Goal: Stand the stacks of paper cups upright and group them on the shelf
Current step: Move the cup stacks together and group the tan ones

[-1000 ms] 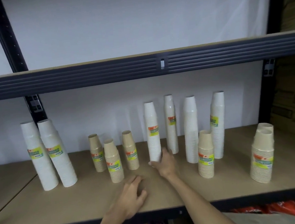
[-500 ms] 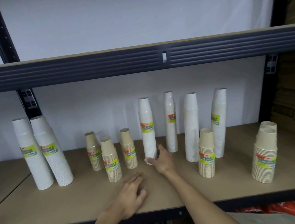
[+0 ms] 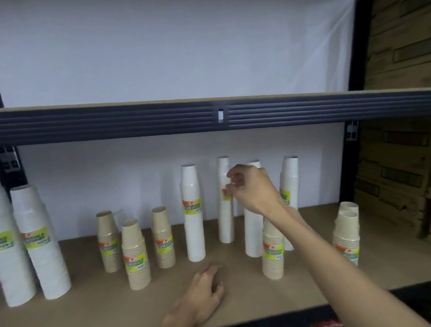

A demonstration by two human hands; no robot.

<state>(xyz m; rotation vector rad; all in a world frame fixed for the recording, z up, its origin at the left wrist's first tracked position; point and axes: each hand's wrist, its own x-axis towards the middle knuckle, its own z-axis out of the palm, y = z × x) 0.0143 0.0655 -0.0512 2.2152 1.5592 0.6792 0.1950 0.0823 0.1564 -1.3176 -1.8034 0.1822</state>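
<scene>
Head view: right hand (image 3: 254, 190) fingers (image 3: 233, 184) curled, touching slim white stack (image 3: 225, 214); grip unclear.

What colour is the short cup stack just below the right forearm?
Tan, with a yellow-green label: short cup stack, head view.

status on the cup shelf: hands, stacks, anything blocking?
Right hand at slim white stack, grip unclear. Left hand flat on shelf, empty. All stacks upright. Brown stack beneath right forearm.
</scene>
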